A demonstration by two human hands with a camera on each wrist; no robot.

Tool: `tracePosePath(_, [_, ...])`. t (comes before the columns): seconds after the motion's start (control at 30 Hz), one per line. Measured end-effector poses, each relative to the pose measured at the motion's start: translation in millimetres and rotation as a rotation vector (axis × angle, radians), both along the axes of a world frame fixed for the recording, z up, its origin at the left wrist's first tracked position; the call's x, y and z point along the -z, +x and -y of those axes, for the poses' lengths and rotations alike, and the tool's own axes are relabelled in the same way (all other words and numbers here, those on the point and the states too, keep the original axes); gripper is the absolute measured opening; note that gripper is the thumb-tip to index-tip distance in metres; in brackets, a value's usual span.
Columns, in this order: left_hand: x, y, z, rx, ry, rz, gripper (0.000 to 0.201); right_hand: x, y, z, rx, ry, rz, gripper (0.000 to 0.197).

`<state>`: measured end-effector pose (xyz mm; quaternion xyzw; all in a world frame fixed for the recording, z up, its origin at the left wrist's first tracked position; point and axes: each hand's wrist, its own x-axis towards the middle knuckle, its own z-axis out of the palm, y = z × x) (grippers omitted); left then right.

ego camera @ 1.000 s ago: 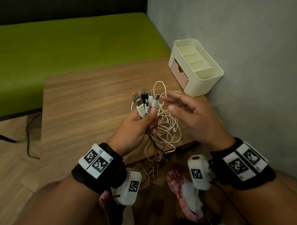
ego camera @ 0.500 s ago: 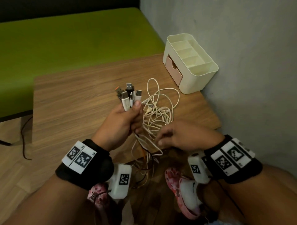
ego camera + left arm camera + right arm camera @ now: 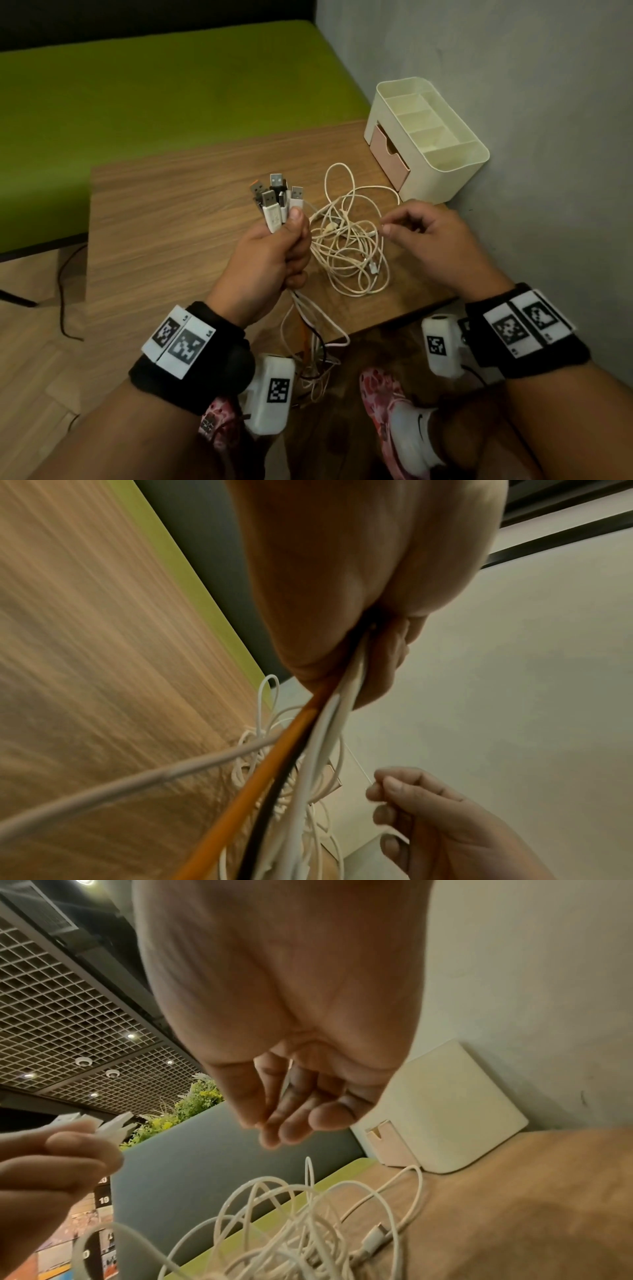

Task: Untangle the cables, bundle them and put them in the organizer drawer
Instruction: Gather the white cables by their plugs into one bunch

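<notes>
My left hand [image 3: 274, 250] grips a bunch of cables just below their USB plugs [image 3: 277, 198], which stick up above the fist. Orange, black and white cables [image 3: 267, 767] run down out of the fist and hang past the table's front edge. A loose tangle of white cable [image 3: 349, 246] lies on the wooden table [image 3: 171, 222] between my hands. My right hand [image 3: 390, 228] hovers over the tangle's right side and pinches a thin white cable [image 3: 356, 761]. The cream organizer [image 3: 442, 178] stands at the back right, its pink drawer [image 3: 388, 154] pushed in.
A grey wall runs close along the right of the table. A green bench [image 3: 154, 85] lies behind it. Below the front edge are my knees, pink shoes [image 3: 387, 394] and the wooden floor, with a dark cord [image 3: 63, 291] at the left.
My right hand went from beside the plugs down to the table's front edge, then up over the right side of the tangle. My left hand keeps its hold on the plugs.
</notes>
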<state>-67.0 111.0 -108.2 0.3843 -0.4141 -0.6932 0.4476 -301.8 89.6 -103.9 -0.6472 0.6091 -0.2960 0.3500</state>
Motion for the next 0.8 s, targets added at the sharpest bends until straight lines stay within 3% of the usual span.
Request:
tracePosePath(0.07, [0.6,-0.9,1.7,-0.010,-0.002,0.010,0.028,2.2,7.1,4.1,-0.051,-0.098,-0.027,0.020])
tracePosePath(0.2, [1.6,0.0,3.8,-0.014,-0.001,0.029,0.028,9.9,30.3,5.9,-0.373,-0.083,-0.168,0.047])
tracePosePath(0.3, [2.1,2.4,4.9,-0.027,-0.001,0.027,0.030,25.1,47.5,4.7,-0.491,-0.103,-0.502,0.069])
tracePosePath(0.33, [1.4,2.8,5.0,-0.028,-0.002,0.031,0.030,29.6,51.3,4.2,-0.484,-0.123,-0.590,0.066])
tracePosePath(0.4, [-0.1,3.2,4.7,-0.033,0.004,0.041,0.030,34.2,51.6,4.4,-0.432,-0.236,-0.533,0.047])
tracePosePath(0.47, [-1.3,4.5,4.6,-0.043,0.008,0.040,0.030,27.2,45.4,5.5,-0.327,-0.238,-0.314,0.033])
tracePosePath(0.53, [-1.9,6.4,5.7,-0.049,0.000,0.026,0.030,12.3,37.9,6.5,-0.205,-0.113,-0.155,0.027])
tracePosePath(0.67, [-2.7,8.8,8.1,-0.049,-0.008,0.028,0.028,-7.8,28.4,10.4,0.114,0.109,0.307,0.033])
tracePosePath(0.7, [-2.2,8.7,8.4,-0.052,-0.010,0.040,0.029,-7.8,26.6,12.0,0.163,0.119,0.280,0.034])
tracePosePath(0.8, [-1.4,8.1,8.4,-0.060,0.000,0.055,0.030,4.3,16.4,16.4,0.143,0.108,-0.134,0.025])
